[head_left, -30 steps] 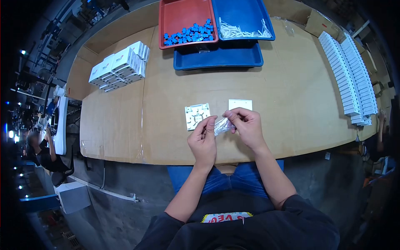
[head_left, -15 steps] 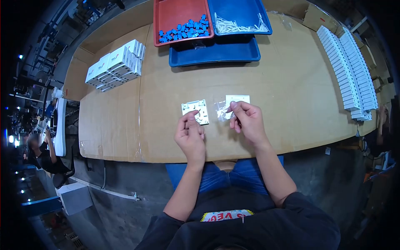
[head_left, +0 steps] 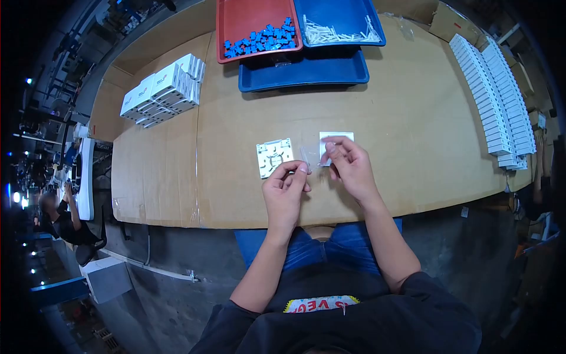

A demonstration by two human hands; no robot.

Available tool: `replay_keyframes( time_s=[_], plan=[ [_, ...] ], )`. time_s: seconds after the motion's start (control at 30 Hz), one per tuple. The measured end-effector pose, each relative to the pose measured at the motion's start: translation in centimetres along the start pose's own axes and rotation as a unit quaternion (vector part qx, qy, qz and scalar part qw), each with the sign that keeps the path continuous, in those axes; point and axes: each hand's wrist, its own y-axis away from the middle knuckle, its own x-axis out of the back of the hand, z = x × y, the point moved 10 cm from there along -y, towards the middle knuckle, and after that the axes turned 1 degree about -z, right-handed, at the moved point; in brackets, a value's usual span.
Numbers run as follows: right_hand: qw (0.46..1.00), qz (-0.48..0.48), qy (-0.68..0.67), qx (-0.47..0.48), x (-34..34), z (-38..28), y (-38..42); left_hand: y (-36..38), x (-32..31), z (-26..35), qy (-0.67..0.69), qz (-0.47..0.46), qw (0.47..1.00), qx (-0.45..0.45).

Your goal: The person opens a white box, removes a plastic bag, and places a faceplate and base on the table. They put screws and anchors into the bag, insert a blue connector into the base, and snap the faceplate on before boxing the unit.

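My left hand (head_left: 286, 192) pinches the near left edge of a small clear plastic bag (head_left: 308, 157). On the other side of the bag, my right hand (head_left: 350, 169) has thumb and fingertips together at its right edge; the fingertips are slightly blurred. Whatever is inside the bag is too small to make out. Just beyond my left hand lies a white plastic housing (head_left: 274, 156) with its moulded inner side facing up. A flat white plate (head_left: 336, 136) rests on the table beneath my right hand, which partly covers it.
A red bin (head_left: 254, 17) of blue connectors and a blue bin (head_left: 345, 15) of white sticks stand at the back, behind a lower blue tray (head_left: 303, 76). White boxes (head_left: 163, 88) are stacked left; long rows of white units (head_left: 489, 100) line the right. Another person (head_left: 65, 221) sits far left.
My left hand has moved right, away from the white housing, and has taken hold of the bag's edge. More of the housing now shows. My right hand has barely moved.
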Motion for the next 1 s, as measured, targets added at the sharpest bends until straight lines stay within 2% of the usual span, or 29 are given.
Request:
replay_keyframes(
  time_s=[0.03,0.13,0.23,0.47,0.57,0.67,0.73,0.87,0.97,1.0],
  plan=[
    [0.997,0.051,0.037,0.049,0.7,-0.8,0.0,0.0,0.4,0.1,-0.012,0.017,1.000,-0.004],
    [0.971,0.036,0.186,0.148,0.6,-3.6,1.2,0.0,1.3,0.5,-0.059,0.046,0.997,-0.008],
    [0.955,-0.048,0.184,0.228,-2.6,-5.6,2.8,0.3,1.3,0.8,-0.113,0.051,0.992,-0.012],
    [0.992,-0.118,-0.005,0.044,-3.7,-0.7,1.8,0.5,0.1,2.9,-0.201,0.027,0.968,-0.144],
    [0.993,-0.120,-0.008,0.005,-3.3,0.2,1.6,0.7,-0.8,4.3,-0.273,0.001,0.944,-0.185],
    [0.994,-0.103,0.015,0.015,-3.1,0.1,1.4,0.7,-1.1,4.5,-0.297,-0.012,0.929,-0.221],
    [0.994,-0.109,-0.023,-0.003,-3.1,0.2,1.4,0.7,-1.0,4.4,-0.300,-0.015,0.924,-0.237],
    [0.992,-0.103,-0.070,-0.032,-2.5,1.4,1.0,1.2,-1.0,4.9,-0.288,0.013,0.932,-0.219],
    [0.999,-0.029,-0.030,-0.014,-1.9,0.7,1.7,1.7,-0.4,4.4,-0.293,0.062,0.930,-0.213],
    [0.999,-0.010,0.016,0.037,-1.8,-0.3,1.9,1.8,-0.4,4.0,-0.292,0.070,0.930,-0.214]
  ],
)
